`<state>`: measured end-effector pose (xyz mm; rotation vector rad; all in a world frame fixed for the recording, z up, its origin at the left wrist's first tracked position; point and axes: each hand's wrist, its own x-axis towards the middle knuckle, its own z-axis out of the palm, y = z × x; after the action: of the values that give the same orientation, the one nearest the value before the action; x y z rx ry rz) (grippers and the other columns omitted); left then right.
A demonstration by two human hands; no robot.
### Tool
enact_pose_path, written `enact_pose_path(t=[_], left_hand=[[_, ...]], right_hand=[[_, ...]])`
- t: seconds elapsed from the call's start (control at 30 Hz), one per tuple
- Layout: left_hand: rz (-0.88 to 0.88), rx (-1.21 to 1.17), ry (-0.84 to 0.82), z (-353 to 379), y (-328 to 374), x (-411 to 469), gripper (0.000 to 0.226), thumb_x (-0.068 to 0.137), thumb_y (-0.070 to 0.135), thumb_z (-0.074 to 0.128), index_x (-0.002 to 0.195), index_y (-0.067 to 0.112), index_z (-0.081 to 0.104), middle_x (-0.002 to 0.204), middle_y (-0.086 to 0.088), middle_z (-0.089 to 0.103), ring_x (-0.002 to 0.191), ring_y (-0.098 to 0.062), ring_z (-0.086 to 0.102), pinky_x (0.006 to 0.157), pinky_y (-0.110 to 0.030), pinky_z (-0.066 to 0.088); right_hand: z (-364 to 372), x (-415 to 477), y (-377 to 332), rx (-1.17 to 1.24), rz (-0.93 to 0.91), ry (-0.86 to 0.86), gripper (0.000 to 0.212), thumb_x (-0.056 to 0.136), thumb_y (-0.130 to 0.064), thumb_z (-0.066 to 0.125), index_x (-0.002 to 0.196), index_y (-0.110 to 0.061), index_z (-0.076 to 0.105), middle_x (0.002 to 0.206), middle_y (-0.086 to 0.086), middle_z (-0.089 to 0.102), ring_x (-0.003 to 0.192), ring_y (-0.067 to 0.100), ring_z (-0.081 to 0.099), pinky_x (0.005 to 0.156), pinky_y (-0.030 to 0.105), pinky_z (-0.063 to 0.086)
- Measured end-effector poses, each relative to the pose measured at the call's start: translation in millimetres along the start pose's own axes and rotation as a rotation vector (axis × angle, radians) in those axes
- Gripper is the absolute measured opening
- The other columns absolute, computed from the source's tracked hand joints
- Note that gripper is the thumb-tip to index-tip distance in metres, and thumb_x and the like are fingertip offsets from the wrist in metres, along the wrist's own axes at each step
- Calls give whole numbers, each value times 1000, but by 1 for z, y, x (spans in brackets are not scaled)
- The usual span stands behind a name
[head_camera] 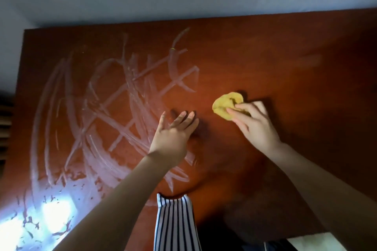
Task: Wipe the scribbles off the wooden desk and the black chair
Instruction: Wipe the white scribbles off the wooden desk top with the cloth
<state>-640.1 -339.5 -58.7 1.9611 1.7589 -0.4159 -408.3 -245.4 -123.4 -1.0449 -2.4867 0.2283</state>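
Your right hand point(255, 124) has its grip curled around the crumpled yellow cloth point(227, 105) on the wooden table point(285, 63), while your left hand point(173, 132) lies flat, fingers spread, beside the white scribbles point(114, 112), which spell nothing readable.

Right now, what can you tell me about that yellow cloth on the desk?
The yellow cloth is a small, soft-looking rag, bunched into a crumpled wad rather than spread flat. It lies on the reddish-brown wooden desk, to the right of the white scribbles and apart from them. The right hand grips its near side, with fingers laid over the top, so part of it is hidden. Nothing else touches it.
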Motion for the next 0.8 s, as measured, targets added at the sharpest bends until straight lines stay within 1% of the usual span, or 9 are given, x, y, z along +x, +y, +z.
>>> enact_pose_path(t=[0.07,0.13,0.23,0.3,0.37,0.47,0.57,0.7,0.8], left_hand=[[-14,-6,-8,0,1,0,75,93,7,37,150,27,-7,158,9,-14,145,-10,-13,114,-50,-11],[-20,-15,-25,-1,3,2,74,94,9,37,151,28,-6,158,10,-14,145,-9,-13,114,-50,-10],[-26,0,-43,-3,4,2,72,94,10,37,151,27,-4,158,10,-13,145,-10,-11,114,-50,-9],[-15,32,-63,-4,2,2,72,94,12,37,151,27,-4,158,8,-12,145,-11,-10,114,-51,-9],[-5,60,-76,-7,-1,0,72,94,13,38,151,26,-4,159,6,-12,146,-14,-10,114,-51,-8],[15,80,-56,-10,-6,-9,72,93,13,38,151,24,-3,159,2,-11,146,-17,-10,114,-51,-8],[32,78,-25,-9,-15,-21,68,94,12,35,152,22,-1,159,1,-11,146,-17,-10,115,-49,-7],[95,68,-31,-5,-30,-39,68,94,10,34,152,21,0,159,2,-11,146,-16,-10,115,-50,-7],[167,77,-22,4,-44,-58,68,94,10,34,152,21,1,159,2,-9,146,-16,-9,114,-52,-5]], right_hand=[[2,21,12,-11,65,28,28,84,-15,64,111,-16,71,101,7,65,90,31,50,75,46,51],[3,42,18,-19,203,67,29,84,-9,67,112,-16,71,103,10,64,91,37,51,81,45,48],[11,66,13,-7,442,68,31,90,-9,61,120,-16,66,118,12,61,103,39,48,89,42,41],[18,70,2,-22,524,57,33,92,-8,57,123,-17,64,125,9,59,106,37,47,89,41,40],[20,67,-10,-31,509,62,34,91,-7,58,123,-18,64,124,7,61,103,37,49,86,40,42],[19,53,-30,-26,400,41,34,86,-3,63,117,-15,68,116,9,66,94,39,54,80,41,47],[21,32,-56,-45,314,26,37,78,0,70,112,-15,70,110,8,69,85,38,57,76,39,50],[31,-2,-102,-38,359,81,36,77,-2,72,110,-17,72,106,5,69,79,36,56,72,39,52],[38,-28,-148,-64,440,144,30,81,-10,64,108,-19,72,104,4,70,78,35,56,70,39,51]])
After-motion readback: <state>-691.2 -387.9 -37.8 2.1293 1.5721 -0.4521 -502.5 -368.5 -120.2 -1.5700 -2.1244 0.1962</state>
